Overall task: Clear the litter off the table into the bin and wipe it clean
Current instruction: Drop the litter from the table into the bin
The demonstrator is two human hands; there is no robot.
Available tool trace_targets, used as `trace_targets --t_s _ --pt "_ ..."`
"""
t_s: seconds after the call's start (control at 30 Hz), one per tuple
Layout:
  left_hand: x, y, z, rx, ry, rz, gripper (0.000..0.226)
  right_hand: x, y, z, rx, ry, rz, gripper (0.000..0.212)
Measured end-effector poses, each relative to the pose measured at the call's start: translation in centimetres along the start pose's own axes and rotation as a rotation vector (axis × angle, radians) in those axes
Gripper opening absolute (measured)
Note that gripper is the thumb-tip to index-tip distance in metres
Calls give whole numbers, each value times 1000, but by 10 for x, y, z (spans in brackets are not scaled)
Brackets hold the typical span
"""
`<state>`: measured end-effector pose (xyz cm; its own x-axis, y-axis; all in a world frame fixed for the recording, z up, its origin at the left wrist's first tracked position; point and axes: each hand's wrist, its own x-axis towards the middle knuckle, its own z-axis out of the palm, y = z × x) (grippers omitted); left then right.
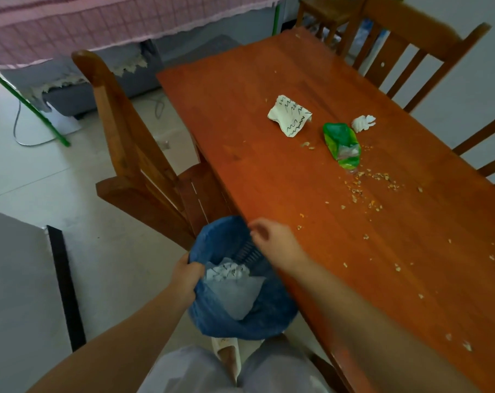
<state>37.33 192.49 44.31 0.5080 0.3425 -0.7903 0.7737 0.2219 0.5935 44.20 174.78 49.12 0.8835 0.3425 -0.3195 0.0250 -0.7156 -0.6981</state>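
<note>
A blue bin (257, 321) lined with a bag stands on the floor at the near left edge of the wooden table (269, 165). Crumpled scribbled paper (229, 272) lies inside it. My left hand (186, 279) grips the bin's rim. My right hand (271, 239) hovers over the bin at the table edge, fingers loosely curled and holding nothing. On the table lie a scribbled paper (290, 114), a green wrapper (342, 144), a white tissue ball (363, 123) and several scattered crumbs (365, 188).
A wooden chair (133, 154) stands left of the table, just beyond the bin. More chairs (405, 49) stand along the far right side. A green pole (28, 106) leans at the left. A slipper (226, 355) is below the bin.
</note>
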Motion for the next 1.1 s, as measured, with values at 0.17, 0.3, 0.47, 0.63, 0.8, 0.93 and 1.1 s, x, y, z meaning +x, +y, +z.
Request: trace_targets --t_s 0.17,0.3,0.47,0.63,0.8,0.93,1.1 --pt "8 8 13 52 55 -27 58 68 42 -107 -198 329 34 31" --pt "19 14 24 59 88 -56 58 117 92 -167 -429 408 243 49" --pt "26 18 38 50 132 -68 48 156 129 -186 -443 304 348 53" --pt "22 27 44 43 100 -72 60 160 137 -184 -371 379 297 29" --pt "11 32 33 -3 10 -31 64 113 95 -171 -195 534 153 21" --pt "13 27 24 -18 -23 -4 58 42 44 -106 81 362 9 11" --pt "22 11 12 -23 -23 25 70 -18 12 22 -33 94 -177 15"
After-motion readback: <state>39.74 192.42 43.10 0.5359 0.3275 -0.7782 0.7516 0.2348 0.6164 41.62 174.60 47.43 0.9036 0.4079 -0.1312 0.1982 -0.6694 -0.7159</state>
